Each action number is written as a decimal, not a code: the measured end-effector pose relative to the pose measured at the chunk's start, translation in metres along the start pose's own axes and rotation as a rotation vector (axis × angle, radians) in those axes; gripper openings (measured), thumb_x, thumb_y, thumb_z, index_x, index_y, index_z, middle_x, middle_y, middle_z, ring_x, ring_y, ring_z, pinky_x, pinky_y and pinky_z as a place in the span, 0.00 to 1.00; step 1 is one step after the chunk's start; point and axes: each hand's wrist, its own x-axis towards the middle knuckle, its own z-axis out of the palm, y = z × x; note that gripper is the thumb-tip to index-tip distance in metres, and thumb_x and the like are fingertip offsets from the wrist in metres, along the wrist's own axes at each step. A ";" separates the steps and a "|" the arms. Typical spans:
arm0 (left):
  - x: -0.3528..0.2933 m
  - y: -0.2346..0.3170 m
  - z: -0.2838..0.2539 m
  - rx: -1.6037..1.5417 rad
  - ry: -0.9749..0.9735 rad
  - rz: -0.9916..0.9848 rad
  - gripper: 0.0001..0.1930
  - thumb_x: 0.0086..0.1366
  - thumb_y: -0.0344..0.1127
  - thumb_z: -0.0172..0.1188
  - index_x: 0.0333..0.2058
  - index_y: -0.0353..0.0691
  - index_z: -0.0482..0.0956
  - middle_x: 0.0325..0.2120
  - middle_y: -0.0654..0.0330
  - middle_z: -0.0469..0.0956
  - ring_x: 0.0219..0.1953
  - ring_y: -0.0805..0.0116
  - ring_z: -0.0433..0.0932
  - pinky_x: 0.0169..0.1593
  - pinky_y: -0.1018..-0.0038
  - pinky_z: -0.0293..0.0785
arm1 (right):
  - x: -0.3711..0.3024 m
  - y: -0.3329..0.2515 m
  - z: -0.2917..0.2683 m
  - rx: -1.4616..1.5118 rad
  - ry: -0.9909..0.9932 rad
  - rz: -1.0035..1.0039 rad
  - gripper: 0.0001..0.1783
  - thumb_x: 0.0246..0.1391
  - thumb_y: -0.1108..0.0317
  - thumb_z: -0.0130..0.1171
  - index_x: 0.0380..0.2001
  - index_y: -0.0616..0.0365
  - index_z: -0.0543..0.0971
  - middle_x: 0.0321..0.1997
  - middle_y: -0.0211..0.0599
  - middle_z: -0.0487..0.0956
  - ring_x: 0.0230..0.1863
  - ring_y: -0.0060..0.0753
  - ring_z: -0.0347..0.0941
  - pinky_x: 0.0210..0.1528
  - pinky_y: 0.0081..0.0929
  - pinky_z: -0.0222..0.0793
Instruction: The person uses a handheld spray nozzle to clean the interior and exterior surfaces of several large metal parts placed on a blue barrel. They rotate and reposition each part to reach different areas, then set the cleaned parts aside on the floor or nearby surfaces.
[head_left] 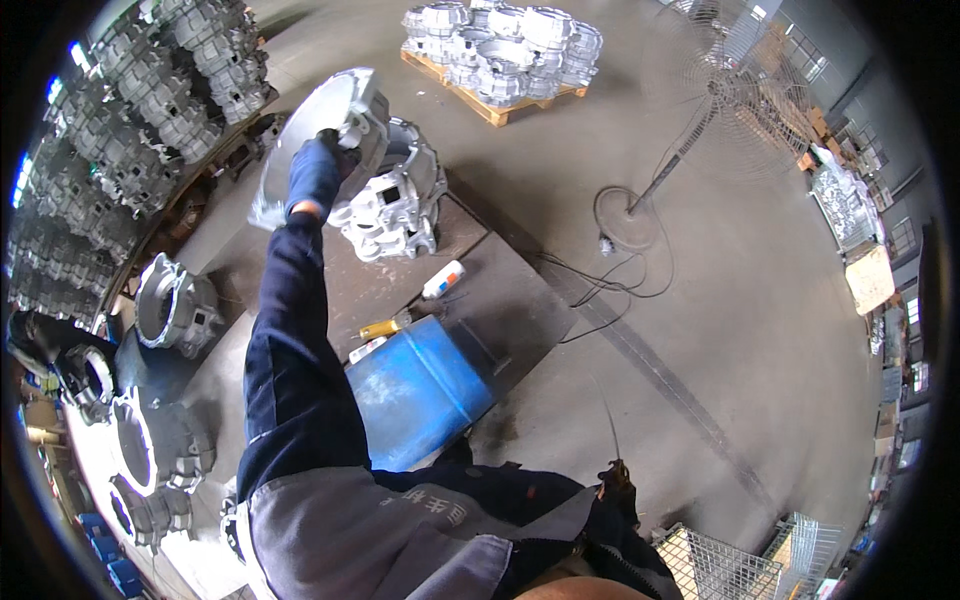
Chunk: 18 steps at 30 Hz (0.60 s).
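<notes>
My left hand (pixel 318 175), in a dark blue glove, reaches far forward. Its fingers are closed on a silvery cast-metal gearbox housing (pixel 340 110), which is tilted with its wide, pale flange toward the left. Beside and partly behind it, a second gearbox housing (pixel 390 215) rests on the brown metal table (pixel 460 225). Whether the two housings touch is hard to make out. My right hand cannot be made out; a dark, brownish shape (pixel 618 485) at my right side is unclear.
On the table lie a white bottle (pixel 443 280), a yellow-handled tool (pixel 385 327) and a blue plastic container (pixel 420 395). More housings (pixel 180 305) stand at left, others on a pallet (pixel 495 112). A standing fan (pixel 712 90) trails black cable (pixel 630 290) across the floor.
</notes>
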 end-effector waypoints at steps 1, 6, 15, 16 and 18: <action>0.014 0.006 0.019 0.118 -0.023 0.044 0.20 0.55 0.44 0.66 0.44 0.38 0.82 0.33 0.46 0.83 0.37 0.51 0.84 0.43 0.60 0.78 | 0.000 0.005 -0.001 -0.001 0.015 -0.011 0.18 0.66 0.59 0.50 0.55 0.54 0.68 0.40 0.40 0.77 0.28 0.39 0.83 0.23 0.33 0.79; 0.035 0.017 0.098 0.270 -0.139 0.141 0.11 0.51 0.37 0.61 0.34 0.45 0.84 0.35 0.49 0.83 0.42 0.48 0.81 0.47 0.54 0.75 | 0.015 0.058 -0.019 -0.597 -0.080 -0.420 0.14 0.57 0.65 0.57 0.45 0.56 0.75 0.46 0.42 0.75 0.41 0.43 0.80 0.38 0.37 0.79; 0.013 -0.007 0.118 0.349 -0.106 0.218 0.25 0.57 0.34 0.57 0.56 0.49 0.72 0.47 0.50 0.78 0.49 0.45 0.77 0.51 0.51 0.72 | 0.057 0.146 -0.040 -0.800 -0.171 -0.418 0.18 0.38 0.72 0.68 0.37 0.52 0.79 0.37 0.39 0.77 0.46 0.47 0.74 0.52 0.44 0.72; 0.006 -0.003 0.116 0.324 -0.054 0.177 0.31 0.56 0.37 0.61 0.60 0.53 0.67 0.53 0.50 0.75 0.54 0.45 0.73 0.57 0.52 0.68 | 0.065 0.144 -0.039 -0.924 -0.280 -0.371 0.18 0.37 0.72 0.68 0.37 0.52 0.79 0.38 0.40 0.76 0.47 0.47 0.73 0.52 0.44 0.72; -0.037 0.007 0.113 0.347 0.197 0.061 0.39 0.53 0.45 0.68 0.64 0.61 0.65 0.62 0.54 0.67 0.65 0.48 0.63 0.67 0.50 0.55 | 0.079 0.136 -0.035 -0.947 -0.359 -0.149 0.19 0.38 0.70 0.69 0.38 0.52 0.78 0.40 0.41 0.77 0.49 0.48 0.73 0.53 0.45 0.71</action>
